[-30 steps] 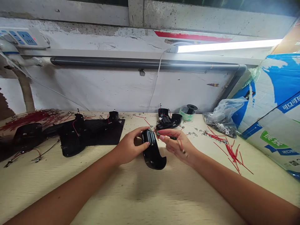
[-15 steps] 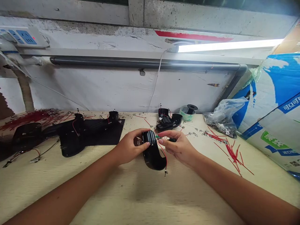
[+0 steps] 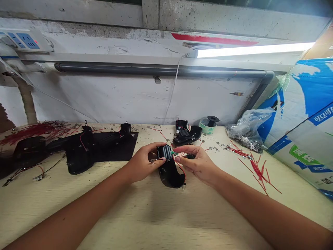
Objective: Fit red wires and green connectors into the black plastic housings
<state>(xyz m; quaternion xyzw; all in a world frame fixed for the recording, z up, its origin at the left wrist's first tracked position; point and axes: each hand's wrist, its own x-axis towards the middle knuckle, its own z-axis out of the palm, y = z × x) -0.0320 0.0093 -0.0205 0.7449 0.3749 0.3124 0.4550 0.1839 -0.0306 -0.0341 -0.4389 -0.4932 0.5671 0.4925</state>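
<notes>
From the head view, the black casing is in front of you, above the near part of the desk, its ribbed end away from you and its curved, hollow end toward you. The small green piece is at the right edge of that ribbed end; whether it is seated is too fine to tell. A red wire hangs down beside the casing's right side to a small metal clip near the curved end.

To do this fitting well, you would best keep the casing steady and let the right fingertips do the fine work, lining the green piece up squarely before pressing. Light, even pressure should suit so small a part, and leaving the wire slack would avoid a tug at its joint.

Your left hand comes in from the left, its grip pinching the ribbed end with the thumb on the near side and fingers on the far side. Your right hand faces it, its index finger above and thumb below, the grip pinching the green piece at the tips. A dark object shows under the curled palm, mostly hidden. Both forearms slant inward from the lower corners.
</notes>
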